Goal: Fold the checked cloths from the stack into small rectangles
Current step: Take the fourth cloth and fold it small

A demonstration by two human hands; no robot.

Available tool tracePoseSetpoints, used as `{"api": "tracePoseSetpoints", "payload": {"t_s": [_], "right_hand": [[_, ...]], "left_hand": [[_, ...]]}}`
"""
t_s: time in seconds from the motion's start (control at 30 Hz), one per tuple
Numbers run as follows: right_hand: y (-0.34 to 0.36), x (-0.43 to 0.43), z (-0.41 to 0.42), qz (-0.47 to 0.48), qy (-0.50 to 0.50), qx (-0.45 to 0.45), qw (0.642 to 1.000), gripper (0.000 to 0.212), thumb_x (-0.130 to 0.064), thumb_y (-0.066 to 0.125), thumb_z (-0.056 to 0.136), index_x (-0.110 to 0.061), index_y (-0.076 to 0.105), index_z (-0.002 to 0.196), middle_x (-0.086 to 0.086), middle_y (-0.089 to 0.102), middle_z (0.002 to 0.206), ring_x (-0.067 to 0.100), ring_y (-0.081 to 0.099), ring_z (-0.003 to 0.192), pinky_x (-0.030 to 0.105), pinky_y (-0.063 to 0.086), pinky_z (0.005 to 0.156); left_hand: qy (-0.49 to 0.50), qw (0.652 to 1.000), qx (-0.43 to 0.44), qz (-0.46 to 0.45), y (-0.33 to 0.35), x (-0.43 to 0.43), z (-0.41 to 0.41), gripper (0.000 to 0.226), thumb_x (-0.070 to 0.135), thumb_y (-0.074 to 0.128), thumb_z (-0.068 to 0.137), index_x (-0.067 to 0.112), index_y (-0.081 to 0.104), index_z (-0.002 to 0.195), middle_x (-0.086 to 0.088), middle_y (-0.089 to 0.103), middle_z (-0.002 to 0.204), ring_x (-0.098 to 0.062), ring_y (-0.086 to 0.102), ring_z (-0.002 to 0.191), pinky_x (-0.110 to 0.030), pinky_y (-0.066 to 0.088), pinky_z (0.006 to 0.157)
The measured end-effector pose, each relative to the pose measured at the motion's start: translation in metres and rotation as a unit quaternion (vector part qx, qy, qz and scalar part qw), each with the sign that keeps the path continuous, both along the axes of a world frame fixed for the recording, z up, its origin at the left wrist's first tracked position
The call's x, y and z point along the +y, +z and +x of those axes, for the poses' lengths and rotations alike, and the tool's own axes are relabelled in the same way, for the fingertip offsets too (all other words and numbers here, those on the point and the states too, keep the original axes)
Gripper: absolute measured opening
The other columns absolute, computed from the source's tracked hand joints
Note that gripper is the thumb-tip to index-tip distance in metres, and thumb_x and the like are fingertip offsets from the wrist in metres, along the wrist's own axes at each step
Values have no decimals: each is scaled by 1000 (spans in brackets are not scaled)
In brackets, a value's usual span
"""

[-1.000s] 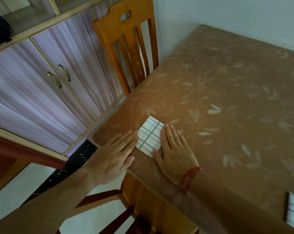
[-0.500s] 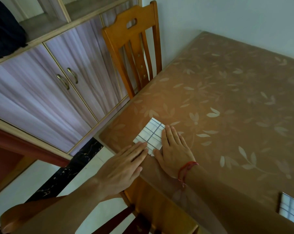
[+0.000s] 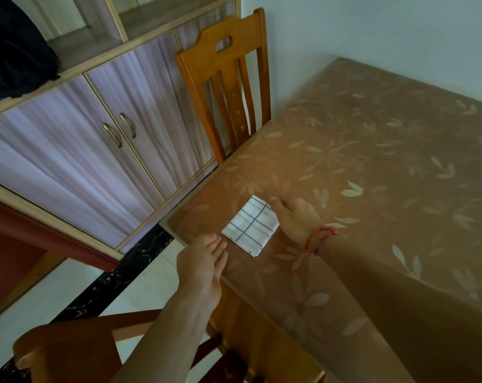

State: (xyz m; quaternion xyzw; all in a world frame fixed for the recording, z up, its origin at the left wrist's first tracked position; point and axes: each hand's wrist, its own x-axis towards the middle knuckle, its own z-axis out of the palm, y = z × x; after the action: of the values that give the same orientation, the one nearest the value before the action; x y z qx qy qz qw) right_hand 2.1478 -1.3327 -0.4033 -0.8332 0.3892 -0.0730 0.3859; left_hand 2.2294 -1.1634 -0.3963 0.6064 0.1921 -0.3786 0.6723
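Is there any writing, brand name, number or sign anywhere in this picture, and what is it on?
No text can be read. The folded checked cloth shows only grid lines, the table cover only leaf and flower prints; the chair, the cupboard doors and the red wrist string carry no lettering.

We see a table with a brown, leaf-patterned top. One folded checked cloth lies flat on it as a small rectangle, near the corner, on our side of the wooden chair.
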Motion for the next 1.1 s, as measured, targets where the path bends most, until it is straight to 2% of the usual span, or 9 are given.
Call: {"api": "tracePoseSetpoints", "payload": {"t_s": [0.1,0.23,0.43,0.6,0.67,0.8,0.87,0.97,1.1], "right_hand": [[5,0,3,37,-19,-1,999,41,-32,40,101,-13,46,65,-1,45,60,14,44,57,28,36,53],[4,0,3,65,-28,-11,997,45,-33,41,102,-19,41,59,-7,39,55,9,39,52,24,32,52],[6,0,4,74,-34,-13,997,44,-35,41,101,-12,49,65,-6,41,56,10,40,53,23,33,52],[5,-4,10,87,-43,9,995,54,-44,41,100,2,62,82,1,52,63,14,49,59,24,37,53],[3,-5,12,87,-44,12,995,56,-46,41,99,3,66,90,3,57,68,15,53,62,25,39,54],[2,-4,11,87,-43,8,995,55,-47,40,99,1,68,93,0,56,67,13,51,60,24,37,53],[3,-2,9,88,-46,1,995,53,-45,41,100,0,65,85,-2,51,62,11,48,57,23,36,53],[3,-1,6,90,-53,-3,995,52,-45,43,100,-8,52,64,-4,45,56,12,44,54,24,36,53],[6,0,4,101,-48,1,994,51,-45,42,100,-9,55,66,-4,48,60,12,47,56,24,36,53]], "left_hand": [[24,999,33,-15,3,-3,0,21,9,47,98,-1,61,111,-16,66,110,-28,65,102,-42,52,94],[36,997,61,-42,6,-4,1,23,9,48,98,-4,58,114,-20,66,110,-32,66,101,-42,55,86],[35,996,66,-54,5,-4,-2,24,10,48,99,-5,58,115,-22,66,110,-33,67,99,-41,56,82],[21,996,71,-59,5,-4,-5,25,11,48,98,-4,59,115,-22,67,109,-33,67,100,-40,56,80],[15,996,72,-56,5,-6,-5,26,12,48,98,-4,59,115,-23,67,109,-33,67,99,-40,56,80],[13,996,73,-51,2,-6,-5,26,12,48,98,-4,58,116,-23,67,109,-34,67,99,-41,56,82],[12,997,66,-50,2,-5,-4,27,13,47,99,-4,58,116,-22,67,109,-33,67,99,-41,56,83],[12,997,61,-48,1,-4,-2,26,13,47,99,-4,58,115,-22,67,109,-33,67,99,-42,55,85],[11,997,64,-46,0,-3,-1,26,13,47,99,-5,59,114,-23,67,109,-33,68,98,-41,56,82]]}}
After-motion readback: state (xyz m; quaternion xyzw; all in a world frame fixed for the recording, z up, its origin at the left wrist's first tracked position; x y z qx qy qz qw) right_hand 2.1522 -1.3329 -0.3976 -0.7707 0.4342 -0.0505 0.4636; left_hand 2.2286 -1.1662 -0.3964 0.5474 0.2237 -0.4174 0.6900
